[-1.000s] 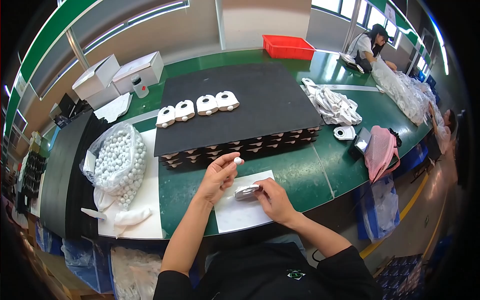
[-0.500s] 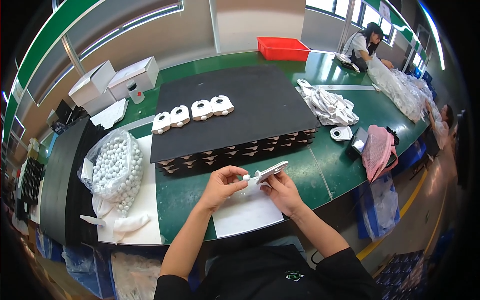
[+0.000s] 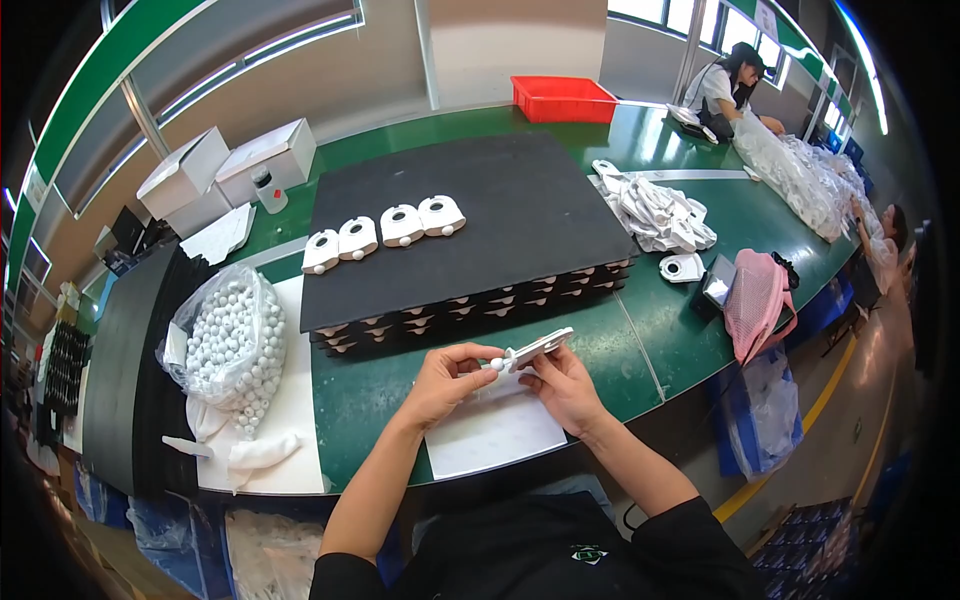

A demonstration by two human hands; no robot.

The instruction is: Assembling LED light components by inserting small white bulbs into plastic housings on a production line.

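Note:
Between thumb and fingertips my left hand pinches a small white ball. My right hand grips a flat white plastic housing, tilted up with its edge toward the ball. The ball meets a small knob at the housing's left end; whether it is joined to it I cannot tell. Both hands are above a white paper sheet at the table's front edge. Beyond them, several similar white housings stand in a row on a stack of black sheets, with more housings between the layers.
A clear bag of white balls stands at left beside stacked black boards. Loose white housings are heaped at right, near a pink bag. A red bin and white boxes stand behind. A co-worker sits far right.
My left hand has brought the ball slightly down and right, closing the small gap to the housing. My right hand has barely moved.

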